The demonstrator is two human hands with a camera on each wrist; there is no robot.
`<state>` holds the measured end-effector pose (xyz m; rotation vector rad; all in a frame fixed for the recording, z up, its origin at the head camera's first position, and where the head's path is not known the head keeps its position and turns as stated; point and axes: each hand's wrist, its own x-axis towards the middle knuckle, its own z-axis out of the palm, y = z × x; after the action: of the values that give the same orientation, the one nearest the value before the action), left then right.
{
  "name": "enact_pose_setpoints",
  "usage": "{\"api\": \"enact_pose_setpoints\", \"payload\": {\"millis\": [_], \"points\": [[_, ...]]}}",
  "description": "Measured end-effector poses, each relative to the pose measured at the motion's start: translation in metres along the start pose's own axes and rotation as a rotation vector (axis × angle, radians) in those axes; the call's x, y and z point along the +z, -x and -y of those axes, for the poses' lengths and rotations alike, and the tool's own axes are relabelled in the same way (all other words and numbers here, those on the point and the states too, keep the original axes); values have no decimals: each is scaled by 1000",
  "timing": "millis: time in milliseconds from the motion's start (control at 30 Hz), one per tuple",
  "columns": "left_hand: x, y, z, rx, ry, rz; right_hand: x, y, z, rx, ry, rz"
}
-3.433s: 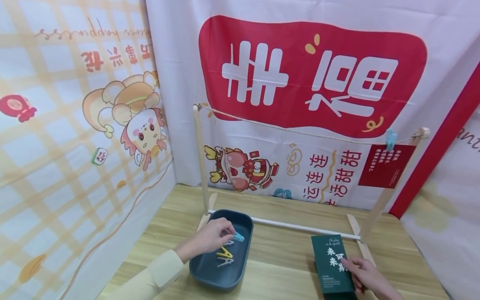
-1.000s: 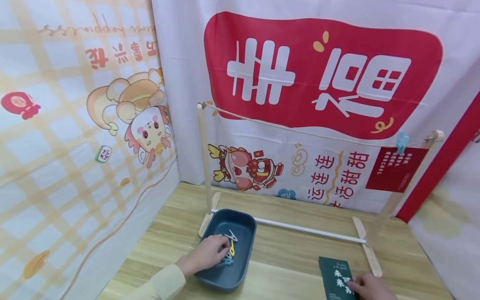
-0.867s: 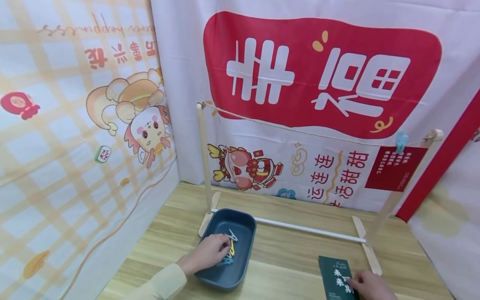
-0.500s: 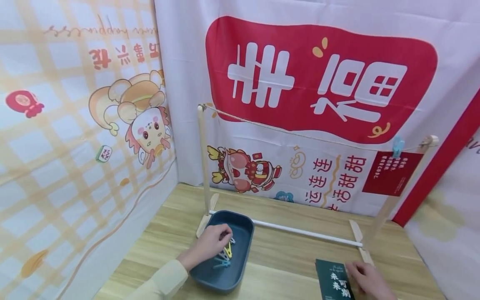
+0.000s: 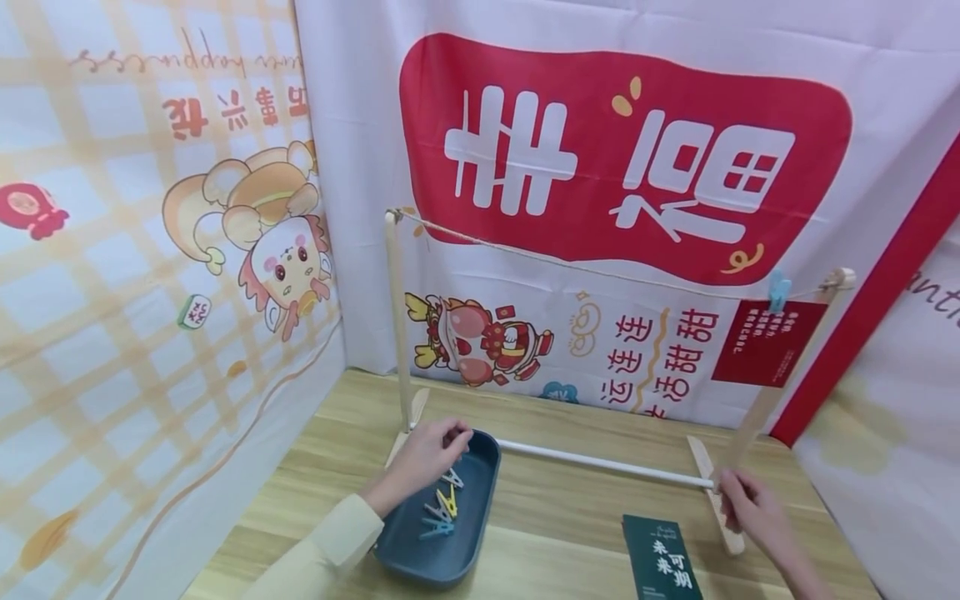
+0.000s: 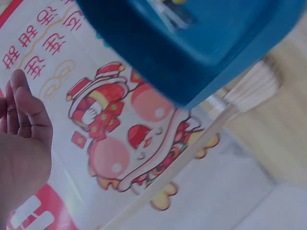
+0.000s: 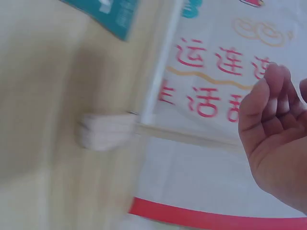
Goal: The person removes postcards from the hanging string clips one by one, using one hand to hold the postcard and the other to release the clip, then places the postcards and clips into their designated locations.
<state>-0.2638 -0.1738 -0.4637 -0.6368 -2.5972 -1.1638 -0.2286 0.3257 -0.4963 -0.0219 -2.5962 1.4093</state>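
My left hand (image 5: 431, 454) hovers over the far left part of the dark blue tray (image 5: 491, 500), fingers loosely curled with nothing visible in them. In the tray lie several clothespins: a white one (image 5: 453, 477), a yellow one (image 5: 447, 502), a grey one and a blue one (image 5: 437, 528). My right hand (image 5: 753, 512) is raised near the rack's right foot (image 5: 731, 533), its fingers loosely bent and holding nothing in the right wrist view. A dark green card (image 5: 660, 557) lies on the table, left of that hand and apart from it.
A wooden rack carries a string (image 5: 570, 265) between two posts. At its right end a light blue clothespin (image 5: 779, 290) holds a red card (image 5: 765, 346). A white bar (image 5: 600, 463) joins the posts low down. Printed cloths hang behind and at the left.
My left hand held a blue clothespin earlier; that clothespin now lies in the tray, and the hand has risen away. My right hand has left the green card and moved up and right.
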Motion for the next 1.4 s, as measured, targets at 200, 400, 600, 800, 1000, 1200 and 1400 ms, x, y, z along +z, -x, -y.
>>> {"api": "enact_pose_setpoints", "payload": {"millis": [200,400,600,800,1000,1200,1400], "points": [[-10,-30,-25,158,-5,-64,-23,-16,27,-117,-39,-154],[-13,-53,-65,323,85,-83,-47,-25,52,-161,-36,-248],[-7,-67,-99,393,143,-43,-68,-32,65,-108,-63,-357],[-3,-85,-124,449,92,-36,-76,-40,81,-26,-15,-451],[-8,-103,-161,557,-15,-59,-79,-50,92,-5,89,-482],[-12,-120,-201,627,-37,-58,-81,-61,98,-10,62,-490],[-7,-130,-225,650,40,-122,-79,-63,101,34,41,-499]]}}
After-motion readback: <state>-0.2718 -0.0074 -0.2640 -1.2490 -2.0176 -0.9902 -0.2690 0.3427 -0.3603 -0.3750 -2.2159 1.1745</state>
